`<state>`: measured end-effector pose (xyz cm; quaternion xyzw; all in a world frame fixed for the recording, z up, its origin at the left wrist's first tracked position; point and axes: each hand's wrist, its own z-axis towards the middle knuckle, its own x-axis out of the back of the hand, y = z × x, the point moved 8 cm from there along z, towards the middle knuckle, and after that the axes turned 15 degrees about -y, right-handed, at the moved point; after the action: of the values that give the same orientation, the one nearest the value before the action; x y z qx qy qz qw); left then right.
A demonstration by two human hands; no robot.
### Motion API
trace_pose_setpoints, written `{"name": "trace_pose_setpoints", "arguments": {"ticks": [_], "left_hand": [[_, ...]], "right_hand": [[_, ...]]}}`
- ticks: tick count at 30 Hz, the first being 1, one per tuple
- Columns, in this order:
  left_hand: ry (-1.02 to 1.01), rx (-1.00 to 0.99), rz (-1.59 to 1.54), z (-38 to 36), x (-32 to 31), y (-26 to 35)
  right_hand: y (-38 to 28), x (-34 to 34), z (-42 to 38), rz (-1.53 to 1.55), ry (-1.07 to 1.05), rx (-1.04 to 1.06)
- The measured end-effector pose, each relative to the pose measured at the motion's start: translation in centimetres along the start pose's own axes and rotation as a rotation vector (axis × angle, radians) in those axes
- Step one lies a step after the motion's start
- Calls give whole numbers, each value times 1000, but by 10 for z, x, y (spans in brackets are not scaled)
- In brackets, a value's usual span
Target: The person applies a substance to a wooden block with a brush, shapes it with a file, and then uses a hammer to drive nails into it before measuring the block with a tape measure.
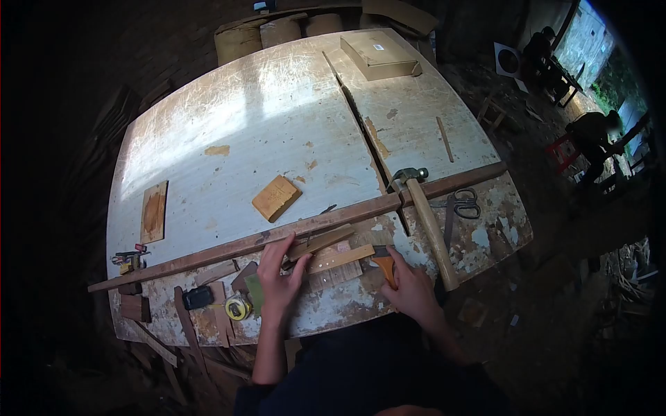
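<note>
The right hand (411,286) holds the brush (386,269) just beside the right end of the strip (341,258), whose long axis runs leftward over the table (229,184) to the left hand (279,281), whose grip cannot be determined.

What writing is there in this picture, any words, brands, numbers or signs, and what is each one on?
No text is readable.
White rectangular label on the flat brown cardboard box: too small to read.
Yellow-and-black round tape measure: too blurred to tell whether its face bears lettering.
</note>
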<state>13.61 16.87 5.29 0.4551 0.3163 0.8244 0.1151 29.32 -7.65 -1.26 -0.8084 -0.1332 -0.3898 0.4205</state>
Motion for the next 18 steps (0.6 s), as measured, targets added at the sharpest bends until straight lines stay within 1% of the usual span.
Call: {"name": "trace_pose_setpoints", "arguments": {"ticks": [3, 4, 7, 8, 11, 12, 15, 18], "left_hand": [[70, 88, 73, -25, 17, -27], [68, 166, 66, -34, 19, -37], [102, 305, 11, -65, 18, -68], [111, 349, -26, -75, 17, -74], [194, 308, 87, -84, 24, -48], [187, 292, 29, -88, 21, -45], [129, 136, 30, -87, 4, -19], [-17, 82, -98, -82, -26, -3]], "right_hand": [[0, 21, -16, 132, -60, 17], [1, 27, -20, 177, -75, 21], [-6, 49, -29, 273, -160, 26], [-12, 59, -31, 298, -103, 49], [-17, 70, -29, 335, -61, 110], [-23, 71, -25, 274, -41, 196], [-34, 68, -15, 220, -89, 167], [-36, 79, -18, 133, 48, 323]]}}
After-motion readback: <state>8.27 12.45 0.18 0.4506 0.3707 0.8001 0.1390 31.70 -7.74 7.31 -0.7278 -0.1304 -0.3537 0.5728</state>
